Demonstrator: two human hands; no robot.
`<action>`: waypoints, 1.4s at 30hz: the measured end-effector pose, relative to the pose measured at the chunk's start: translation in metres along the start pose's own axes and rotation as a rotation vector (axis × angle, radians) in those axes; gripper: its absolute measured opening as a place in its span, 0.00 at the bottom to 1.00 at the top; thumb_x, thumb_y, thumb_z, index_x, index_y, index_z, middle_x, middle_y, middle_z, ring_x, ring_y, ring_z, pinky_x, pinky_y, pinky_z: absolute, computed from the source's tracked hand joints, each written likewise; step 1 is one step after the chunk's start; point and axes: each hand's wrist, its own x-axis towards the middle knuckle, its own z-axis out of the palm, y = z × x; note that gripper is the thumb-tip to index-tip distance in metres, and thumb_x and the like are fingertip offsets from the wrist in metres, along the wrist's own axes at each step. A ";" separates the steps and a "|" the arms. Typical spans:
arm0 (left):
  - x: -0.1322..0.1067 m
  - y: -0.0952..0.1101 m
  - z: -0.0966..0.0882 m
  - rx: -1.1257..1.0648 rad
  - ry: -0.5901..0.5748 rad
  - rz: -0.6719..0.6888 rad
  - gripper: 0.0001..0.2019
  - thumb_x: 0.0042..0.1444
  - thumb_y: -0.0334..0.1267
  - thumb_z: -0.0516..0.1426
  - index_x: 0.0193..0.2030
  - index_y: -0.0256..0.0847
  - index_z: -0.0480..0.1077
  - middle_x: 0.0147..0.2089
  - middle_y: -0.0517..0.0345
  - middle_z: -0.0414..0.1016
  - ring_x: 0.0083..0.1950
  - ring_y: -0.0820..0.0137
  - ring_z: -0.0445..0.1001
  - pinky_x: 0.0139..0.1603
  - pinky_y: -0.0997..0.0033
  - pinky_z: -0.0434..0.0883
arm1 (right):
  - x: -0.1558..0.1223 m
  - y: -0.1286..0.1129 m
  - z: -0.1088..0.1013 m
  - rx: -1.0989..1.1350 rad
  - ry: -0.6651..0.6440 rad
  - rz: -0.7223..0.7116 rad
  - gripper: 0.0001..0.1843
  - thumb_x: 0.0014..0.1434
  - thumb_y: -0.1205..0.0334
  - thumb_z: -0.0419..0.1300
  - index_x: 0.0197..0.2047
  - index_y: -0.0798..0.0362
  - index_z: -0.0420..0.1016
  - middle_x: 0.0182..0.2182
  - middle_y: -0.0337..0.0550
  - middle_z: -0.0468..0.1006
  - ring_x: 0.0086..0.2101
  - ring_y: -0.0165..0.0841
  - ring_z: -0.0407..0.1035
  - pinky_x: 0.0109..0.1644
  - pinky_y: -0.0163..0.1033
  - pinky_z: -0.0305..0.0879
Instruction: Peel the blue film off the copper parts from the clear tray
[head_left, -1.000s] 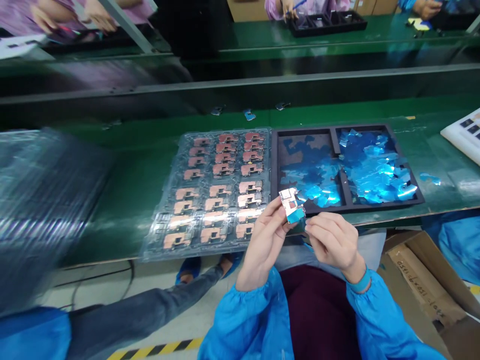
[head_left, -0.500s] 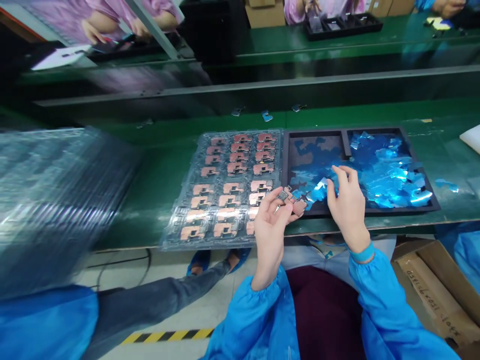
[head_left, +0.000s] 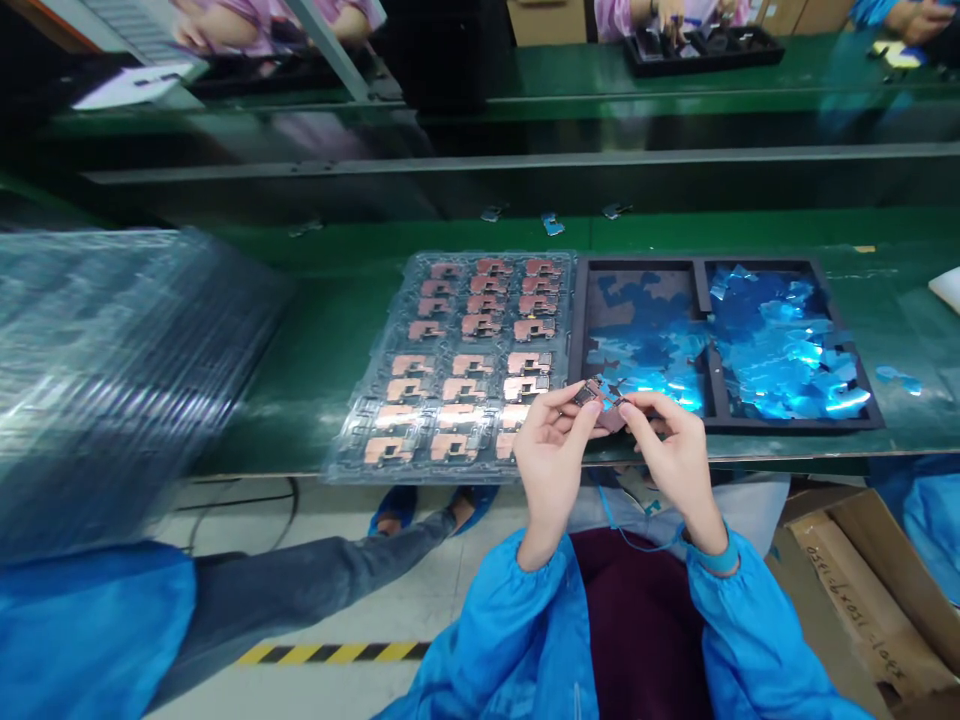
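Our left hand (head_left: 555, 440) is clamped on a small circuit board (head_left: 611, 418), thumb on the face toward us and fingers behind, just above the near edge of the black tray (head_left: 799, 425). Our right hand (head_left: 671, 430) has its thumb and forefinger pinched on the board's right end. Half a second ago that right hand was apart from the board, fingers spread over the tray; now it is back, so both hands are working on one piece again. A second ago the board's silvery side, with a blue patch, faced us; now its copper-toned side does, and we cannot tell whether any film remains on the hidden face. Just beyond, the tray's left and right compartments hold blue film pieces (head_left: 787, 350), heaped more thickly at right, and another film scrap (head_left: 898, 380) lies on the tabletop (head_left: 292, 420) to the right. On the left, touching or nearly touching the black tray, a clear plastic tray (head_left: 484, 472) carries rows of copper-toned boards (head_left: 472, 363). Farther left stands a blurred stack of clear trays (head_left: 112, 390); on the far side, a loose blue-faced board (head_left: 553, 224) lies between two others.
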 end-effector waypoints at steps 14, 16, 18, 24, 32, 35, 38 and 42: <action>0.025 0.039 -0.063 0.327 -0.054 0.125 0.15 0.67 0.42 0.64 0.58 0.46 0.84 0.45 0.54 0.86 0.34 0.68 0.80 0.41 0.67 0.81 | -0.016 0.000 -0.006 0.022 -0.173 -0.032 0.17 0.76 0.52 0.59 0.58 0.49 0.84 0.47 0.48 0.87 0.39 0.35 0.81 0.37 0.38 0.79; 0.040 0.053 -0.088 0.469 -0.044 0.183 0.18 0.69 0.42 0.62 0.62 0.46 0.82 0.48 0.54 0.86 0.35 0.68 0.79 0.44 0.65 0.81 | -0.016 0.002 -0.016 -0.009 -0.128 -0.033 0.18 0.75 0.51 0.60 0.61 0.49 0.82 0.49 0.49 0.88 0.40 0.36 0.82 0.38 0.40 0.80; 0.052 0.063 -0.108 0.627 -0.084 0.198 0.19 0.69 0.41 0.61 0.64 0.45 0.80 0.50 0.53 0.85 0.40 0.66 0.81 0.49 0.62 0.81 | -0.015 0.005 -0.024 -0.029 -0.095 -0.024 0.18 0.75 0.51 0.60 0.61 0.49 0.82 0.49 0.50 0.88 0.40 0.37 0.82 0.38 0.40 0.80; 0.059 0.050 -0.120 0.821 -0.469 0.138 0.07 0.68 0.40 0.62 0.48 0.44 0.81 0.45 0.54 0.86 0.48 0.59 0.83 0.54 0.59 0.78 | -0.014 0.012 -0.031 -0.054 -0.103 0.012 0.16 0.76 0.49 0.60 0.55 0.48 0.84 0.49 0.49 0.87 0.42 0.38 0.82 0.39 0.40 0.80; 0.061 0.004 -0.106 1.033 -0.414 0.491 0.08 0.73 0.36 0.58 0.49 0.43 0.80 0.51 0.48 0.81 0.56 0.54 0.77 0.59 0.52 0.74 | -0.018 0.009 -0.033 -0.075 -0.124 0.009 0.16 0.76 0.50 0.59 0.53 0.48 0.85 0.51 0.49 0.87 0.43 0.38 0.82 0.40 0.40 0.80; 0.046 -0.003 -0.108 1.095 -0.321 0.613 0.09 0.74 0.36 0.57 0.52 0.41 0.80 0.53 0.45 0.81 0.56 0.54 0.77 0.58 0.52 0.74 | -0.018 0.007 -0.034 -0.076 -0.119 0.002 0.15 0.76 0.51 0.59 0.53 0.48 0.85 0.50 0.48 0.87 0.42 0.37 0.82 0.40 0.39 0.79; 0.031 0.000 -0.110 1.162 -0.393 0.659 0.10 0.75 0.34 0.55 0.52 0.41 0.80 0.50 0.46 0.82 0.53 0.56 0.78 0.55 0.55 0.74 | -0.017 0.007 -0.035 -0.076 -0.111 -0.001 0.15 0.77 0.52 0.59 0.53 0.48 0.85 0.50 0.48 0.87 0.41 0.36 0.81 0.39 0.39 0.79; 0.048 0.020 -0.102 1.182 -0.444 0.730 0.11 0.75 0.35 0.55 0.51 0.41 0.81 0.53 0.43 0.83 0.53 0.54 0.78 0.55 0.52 0.74 | -0.018 0.008 -0.041 -0.079 -0.091 -0.006 0.14 0.77 0.53 0.59 0.53 0.47 0.85 0.50 0.48 0.86 0.43 0.36 0.82 0.40 0.39 0.79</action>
